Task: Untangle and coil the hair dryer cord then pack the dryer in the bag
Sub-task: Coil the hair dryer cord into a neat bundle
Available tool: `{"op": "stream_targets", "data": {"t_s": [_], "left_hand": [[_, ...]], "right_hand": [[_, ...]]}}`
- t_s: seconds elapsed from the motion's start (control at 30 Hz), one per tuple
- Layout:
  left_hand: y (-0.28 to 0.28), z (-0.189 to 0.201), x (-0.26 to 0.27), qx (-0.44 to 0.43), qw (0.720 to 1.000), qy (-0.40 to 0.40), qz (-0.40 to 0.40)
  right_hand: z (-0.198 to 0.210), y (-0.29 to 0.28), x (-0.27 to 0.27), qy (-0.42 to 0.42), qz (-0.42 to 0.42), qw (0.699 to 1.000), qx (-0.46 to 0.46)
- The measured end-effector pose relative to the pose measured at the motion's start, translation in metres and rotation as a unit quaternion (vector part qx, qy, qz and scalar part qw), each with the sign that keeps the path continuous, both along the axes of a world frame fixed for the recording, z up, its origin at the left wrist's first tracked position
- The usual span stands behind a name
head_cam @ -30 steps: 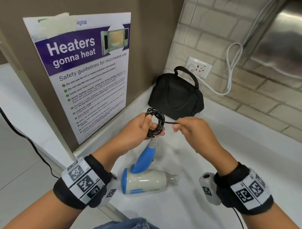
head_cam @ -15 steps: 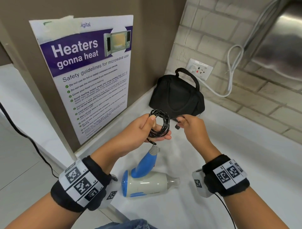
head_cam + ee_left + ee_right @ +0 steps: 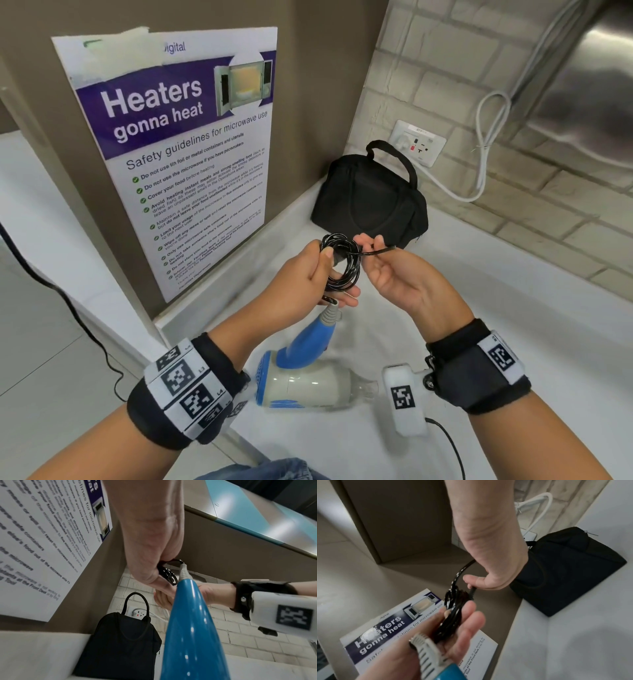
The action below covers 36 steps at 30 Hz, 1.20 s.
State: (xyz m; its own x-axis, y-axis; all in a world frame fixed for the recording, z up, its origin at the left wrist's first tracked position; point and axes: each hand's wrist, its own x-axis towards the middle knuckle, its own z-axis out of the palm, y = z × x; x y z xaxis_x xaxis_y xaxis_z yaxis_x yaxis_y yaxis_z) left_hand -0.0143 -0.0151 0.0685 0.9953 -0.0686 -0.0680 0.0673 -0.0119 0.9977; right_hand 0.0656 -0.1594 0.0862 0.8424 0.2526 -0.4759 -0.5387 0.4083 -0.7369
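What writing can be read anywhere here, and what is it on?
"Heaters gonna heat": poster headline.
"Safety guidelines for microwave use": poster, below the headline.
"igital": poster top, rest taped over.
Poster bullet lines: mostly too small to read.
Wristbands: square code patterns, tiny marks unreadable.
Wall socket: label too small.

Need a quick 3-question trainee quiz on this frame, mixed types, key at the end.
1. True or false: the hair dryer is already inside the black bag.
2. Which hand holds the coiled cord? A) left hand B) right hand C) neither
3. Fill in: the right hand pinches the cord's loose ____.

Key:
1. False; it lies on the white counter, with the bag behind it.
2. A; the left hand grips the coil.
3. End.
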Motion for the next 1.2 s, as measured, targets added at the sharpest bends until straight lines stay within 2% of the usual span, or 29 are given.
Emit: {"op": "stream_targets", "data": {"t_s": [0.1, 0.27, 0.37, 0.53, 0.67, 0.87, 0.97, 1.1, 1.2], "left_hand": [[0.001, -0.001, 0.000, 0.004, 1.000, -0.013, -0.007], [0.003, -0.003, 0.001, 0.020, 1.000, -0.021, -0.003], [0.005, -0.007, 0.004, 0.051, 0.998, -0.032, 0.009], [0.005, -0.005, 0.003, 0.023, 0.999, -0.031, 0.016], [0.006, 0.001, 0.001, 0.002, 1.000, -0.019, 0.020], [0.006, 0.002, 0.001, 0.018, 1.000, -0.007, 0.021], [0.006, 0.001, 0.001, 0.045, 0.999, -0.008, 0.008], [0.002, 0.002, 0.001, 0.061, 0.998, -0.018, 0.009], [0.004, 0.003, 0.001, 0.038, 0.999, -0.023, 0.007]], "right_hand": [[-0.004, -0.002, 0.001, -0.029, 0.068, 0.994, -0.075], [-0.006, 0.002, -0.006, -0.028, 0.109, 0.994, 0.001], [-0.008, 0.007, -0.008, -0.088, 0.166, 0.981, -0.042], [-0.012, 0.004, -0.008, -0.124, 0.141, 0.980, -0.062], [-0.005, 0.005, -0.014, -0.162, 0.196, 0.966, -0.040], [-0.002, 0.001, -0.015, -0.186, 0.223, 0.957, -0.014], [-0.007, 0.002, -0.015, -0.229, 0.235, 0.941, -0.083], [-0.009, 0.006, -0.016, -0.294, 0.166, 0.926, -0.170], [-0.008, 0.002, -0.013, -0.259, 0.196, 0.941, -0.098]]}}
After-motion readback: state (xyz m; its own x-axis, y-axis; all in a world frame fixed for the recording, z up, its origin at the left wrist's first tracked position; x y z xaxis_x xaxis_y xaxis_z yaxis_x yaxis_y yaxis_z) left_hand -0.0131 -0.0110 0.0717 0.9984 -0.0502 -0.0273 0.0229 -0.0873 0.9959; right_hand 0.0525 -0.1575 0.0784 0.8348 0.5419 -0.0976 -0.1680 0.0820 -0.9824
